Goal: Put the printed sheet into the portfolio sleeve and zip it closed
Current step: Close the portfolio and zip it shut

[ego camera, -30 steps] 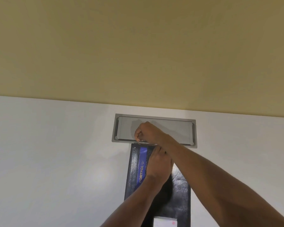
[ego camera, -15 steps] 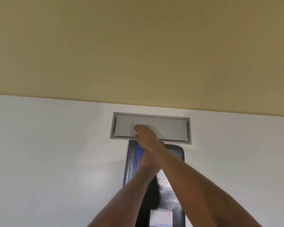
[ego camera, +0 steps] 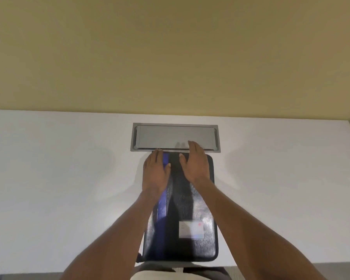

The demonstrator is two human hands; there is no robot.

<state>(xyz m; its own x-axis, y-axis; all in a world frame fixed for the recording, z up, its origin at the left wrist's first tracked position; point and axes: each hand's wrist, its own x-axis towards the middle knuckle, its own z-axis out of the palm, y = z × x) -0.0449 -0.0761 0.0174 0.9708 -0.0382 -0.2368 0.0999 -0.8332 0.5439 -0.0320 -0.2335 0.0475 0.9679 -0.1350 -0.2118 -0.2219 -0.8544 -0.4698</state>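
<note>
A black portfolio sleeve lies flat and lengthwise on the white table, with a blue strip down its left side and a small white card label low on its cover. My left hand rests flat on its upper left part, over the blue strip. My right hand lies flat on its upper right part, fingertips reaching past the far edge. Both hands have fingers extended and hold nothing. The printed sheet is not visible. The far edge's zipper is hidden by my hands.
A grey recessed cable hatch sits in the white table just beyond the sleeve's far edge. A tan wall rises behind the table. The table's near edge runs along the bottom, above my lap.
My right hand, earlier pinching at the sleeve's far left corner across my left hand, has let go and moved right. Both hands now lie flat and uncrossed on the sleeve.
</note>
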